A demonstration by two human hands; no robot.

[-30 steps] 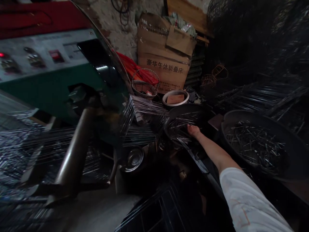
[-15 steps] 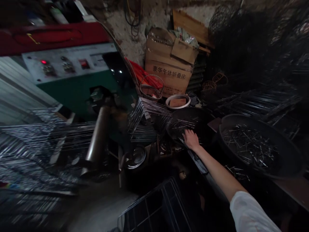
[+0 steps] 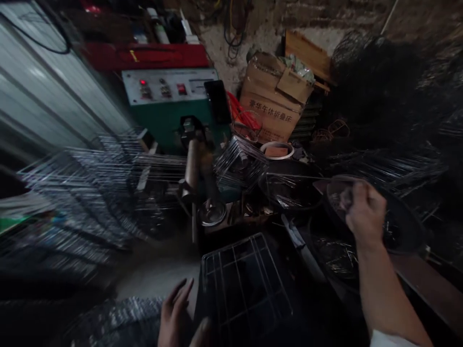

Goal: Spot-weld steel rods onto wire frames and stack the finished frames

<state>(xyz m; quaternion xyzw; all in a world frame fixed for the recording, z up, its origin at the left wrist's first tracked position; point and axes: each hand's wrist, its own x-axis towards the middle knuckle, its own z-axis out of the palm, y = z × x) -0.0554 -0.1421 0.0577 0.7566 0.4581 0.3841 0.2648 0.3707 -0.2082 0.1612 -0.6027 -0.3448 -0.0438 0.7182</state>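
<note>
My right hand is closed around one end of a long thin metal wire, which stretches left over a dark bowl of wire pieces. Beneath that hand is a larger dark basin with short metal pieces. My left hand is low in the view, fingers apart and holding nothing, beside a rectangular wire grid. The grid lies in front of me, not touched by my right hand.
A green and red machine with a metal cylinder stands ahead to the left. Stacked wire racks fill the left. A cardboard box leans at the back, behind a white bowl.
My right hand has moved right and nearer from the dark bowl, with the wire in it. My left hand has come into view at the bottom. The view has swung left.
</note>
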